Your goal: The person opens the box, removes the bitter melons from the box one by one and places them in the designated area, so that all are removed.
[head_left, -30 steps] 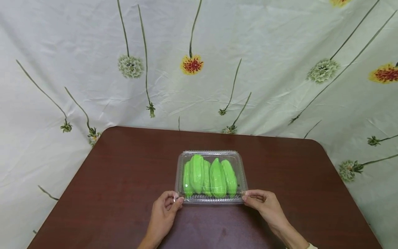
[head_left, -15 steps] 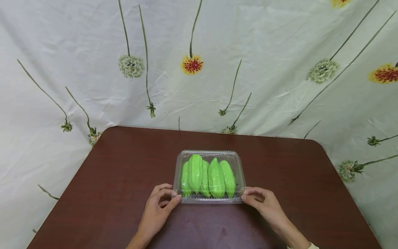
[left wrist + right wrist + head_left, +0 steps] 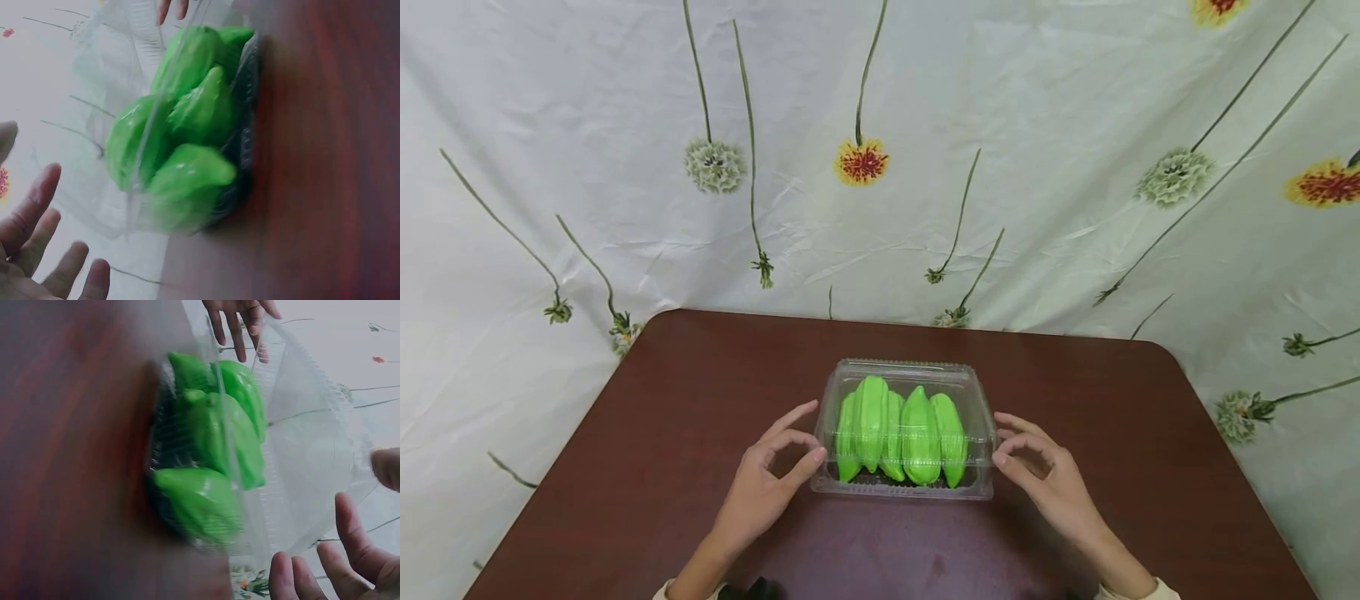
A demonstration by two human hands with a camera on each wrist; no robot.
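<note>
A clear plastic clamshell container [image 3: 902,493] sits on the table with several bright green, ridged fruits [image 3: 919,433] inside, shaped like star fruit. Its hinged lid [image 3: 891,454] is tilted up at the front, leaving a gap above the base. My left hand [image 3: 763,483] is beside the lid's left front corner, fingers extended and spread in the left wrist view. At the opposite corner, my right hand [image 3: 1045,475] also has its fingers spread, with the thumb [image 3: 387,467] close to the lid's edge in the right wrist view. Neither hand grips anything.
The dark red-brown table [image 3: 715,375] has rounded far corners. Behind it hangs a white cloth [image 3: 1037,100] printed with flowers and stems. A small black object [image 3: 754,588] shows by the left sleeve at the bottom edge.
The lid's front edge has risen from the base. Both hands, earlier pinching the container's front corners, have moved up and spread their fingers; the left hand has shifted slightly left.
</note>
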